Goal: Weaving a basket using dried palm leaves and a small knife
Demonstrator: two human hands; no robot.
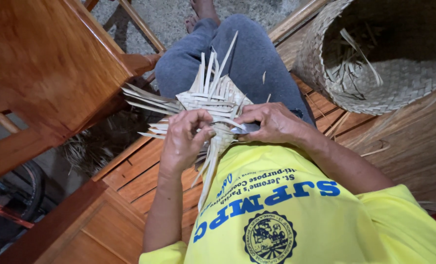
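Two hands work: our left hand pinches the woven palm mat on our lap to steady it; our right hand clamps a strip. The woven basket stands far right.

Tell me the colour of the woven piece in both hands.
Pale straw-tan, the woven piece shows best in the head view.

Both forearms reach forward over the lap, elbows bent, the left hand curled knuckles-up with fingers pinched closed, the right hand just beside it, palm down, fingers bent inward toward the left hand's fingertips.
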